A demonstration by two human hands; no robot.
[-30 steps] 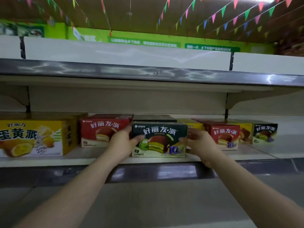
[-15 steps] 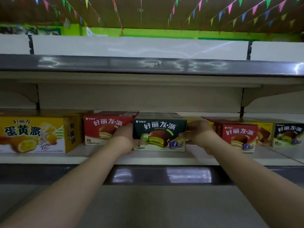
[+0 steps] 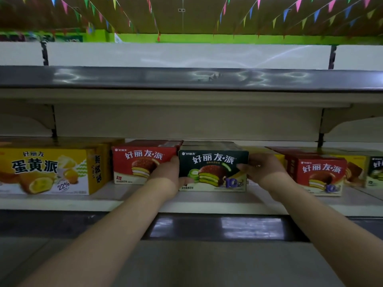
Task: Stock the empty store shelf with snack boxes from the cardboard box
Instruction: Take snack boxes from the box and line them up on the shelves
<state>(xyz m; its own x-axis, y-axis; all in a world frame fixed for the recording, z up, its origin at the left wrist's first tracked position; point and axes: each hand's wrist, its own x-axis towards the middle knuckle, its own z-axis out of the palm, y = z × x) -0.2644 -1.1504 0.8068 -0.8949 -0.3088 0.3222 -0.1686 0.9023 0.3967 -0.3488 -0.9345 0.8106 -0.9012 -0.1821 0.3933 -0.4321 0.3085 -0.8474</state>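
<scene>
Plainly, step in hand: a person is setting the green snack box (image 3: 213, 170) into its slot on the shelf (image 3: 186, 204), holding it from both ends.

Left hand: the left hand (image 3: 167, 179) grips the box's near-left end, thumb curled under the front lower corner, fingers hidden behind the side; the hold looks chosen to steer the box straight.

Right hand: the right hand (image 3: 262, 169) grips the opposite end, thumb laid on the front face, fingers wrapped round the side out of sight.

Task's thing: the green box sits between the two hands, its base apparently on the shelf board, label facing outward so a shopper could read it.

Left of the left hand: a red snack box (image 3: 143, 162) stands just beside the green one, touching or nearly so, the left hand covering part of its front; further out, a big yellow box (image 3: 51, 170).

Right of the right hand: another red box (image 3: 319, 175) stands apart, with a yellow box (image 3: 355, 170) behind it and a further green box (image 3: 374, 172) at the edge.

Why two hands: gripping both ends likely keeps the front flush with the neighbours' line.

Behind the hands: more boxes seem stacked in depth, hard to count.

Judgement: the row has boxes along its length; the upper shelf (image 3: 186, 79) above the hands carries nothing that shows.

Risk: pulling the left hand away could nudge the red neighbour.
</scene>
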